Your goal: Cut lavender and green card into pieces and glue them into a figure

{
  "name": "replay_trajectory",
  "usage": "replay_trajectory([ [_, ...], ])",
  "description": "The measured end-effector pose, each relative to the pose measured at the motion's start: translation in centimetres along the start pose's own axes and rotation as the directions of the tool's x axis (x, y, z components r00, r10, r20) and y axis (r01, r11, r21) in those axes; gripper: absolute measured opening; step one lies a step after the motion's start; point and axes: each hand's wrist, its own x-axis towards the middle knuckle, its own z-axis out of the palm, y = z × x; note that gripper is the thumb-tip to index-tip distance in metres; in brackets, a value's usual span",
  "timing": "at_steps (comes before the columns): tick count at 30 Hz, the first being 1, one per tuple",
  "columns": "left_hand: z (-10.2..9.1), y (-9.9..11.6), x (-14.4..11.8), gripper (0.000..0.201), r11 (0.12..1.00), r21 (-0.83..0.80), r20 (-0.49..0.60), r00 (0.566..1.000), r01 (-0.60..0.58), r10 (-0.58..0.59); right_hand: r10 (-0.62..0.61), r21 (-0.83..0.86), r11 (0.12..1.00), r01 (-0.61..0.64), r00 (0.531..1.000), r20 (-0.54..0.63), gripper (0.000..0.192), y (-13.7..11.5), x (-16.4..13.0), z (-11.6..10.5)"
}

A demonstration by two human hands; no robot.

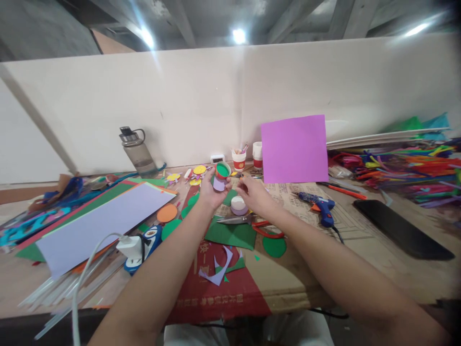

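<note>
Cup (223, 170) held in left hand (211, 190); right hand (251, 192) near it, grip unclear

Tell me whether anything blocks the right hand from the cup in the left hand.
Nothing visible stands between the right hand and the cup in the left hand. The white-topped round piece shows lower, outside that gap.

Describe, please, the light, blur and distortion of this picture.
In the head view, ceiling lights flare, the outer two with streaks; at the head view's right side, colourful strips look smeared; near its bottom, the forearms look stretched, probably by a wide lens; at its centre, the held cup looks slightly soft.
</note>
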Motion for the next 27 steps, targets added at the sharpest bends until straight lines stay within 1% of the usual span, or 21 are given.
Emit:
replay_trajectory([
  [2,0.0,-0.2,0.1,0.023,1.000,-0.003,0.013,1.000,-0.007,0.007,-0.061,-0.004,0.998,0.061,0.998,-0.014,0.005,0.0,0.0,0.2],
  [3,0.0,-0.4,0.1,0.024,1.000,-0.005,0.026,1.000,-0.008,0.008,-0.060,0.027,0.998,0.060,0.998,-0.023,0.004,0.1,0.0,0.3],
  [5,0.1,-0.6,0.1,0.026,1.000,-0.012,0.033,0.999,0.006,-0.006,-0.043,0.074,0.996,0.047,0.998,-0.048,0.005,0.4,0.1,0.4],
  [9,0.2,-1.2,-0.2,0.031,0.995,0.033,-0.021,0.995,0.094,-0.093,0.013,0.072,0.997,-0.003,0.990,-0.141,0.011,1.4,0.6,0.3],
  [10,0.1,-1.3,-0.2,0.030,0.992,0.056,-0.037,0.993,0.117,-0.115,0.029,0.070,0.997,-0.017,0.986,-0.167,0.017,1.6,0.7,0.3],
  [12,0.0,-1.6,-0.2,0.026,0.982,0.110,-0.057,0.987,0.153,-0.148,0.031,0.051,0.998,-0.022,0.983,-0.179,0.037,2.1,0.9,0.1],
  [14,-0.1,-2.0,-0.2,0.023,0.971,0.163,-0.066,0.984,0.177,-0.168,-0.005,0.002,1.000,0.006,0.991,-0.135,0.058,2.5,1.0,0.1],
  [16,0.0,-2.4,-0.2,0.019,0.964,0.207,-0.071,0.985,0.169,-0.157,-0.059,-0.028,0.998,0.057,0.996,-0.066,0.067,2.7,1.1,0.1],
  [18,0.1,-2.8,-0.2,0.019,0.958,0.248,-0.080,0.989,0.144,-0.128,-0.090,-0.026,0.996,0.088,0.995,-0.043,0.064,2.8,1.2,0.1],
  [20,0.2,-3.0,-0.3,0.026,0.948,0.290,-0.071,0.991,0.128,-0.113,-0.095,-0.023,0.995,0.093,0.993,-0.064,0.056,2.7,1.2,-0.1],
  [22,0.2,-3.0,-0.3,0.034,0.940,0.319,-0.069,0.992,0.120,-0.103,-0.079,-0.056,0.996,0.073,0.992,-0.099,0.050,2.7,1.3,-0.5],
  [25,0.0,-2.7,-0.3,0.044,0.937,0.332,-0.106,0.991,0.112,-0.081,-0.037,-0.184,0.983,0.015,0.993,-0.116,0.047,3.0,1.2,-1.0],
  [27,-0.2,-2.5,-0.2,0.048,0.927,0.348,-0.120,0.987,0.142,-0.106,-0.011,-0.274,0.961,-0.020,0.993,-0.114,0.051,3.4,1.1,-1.0],
])
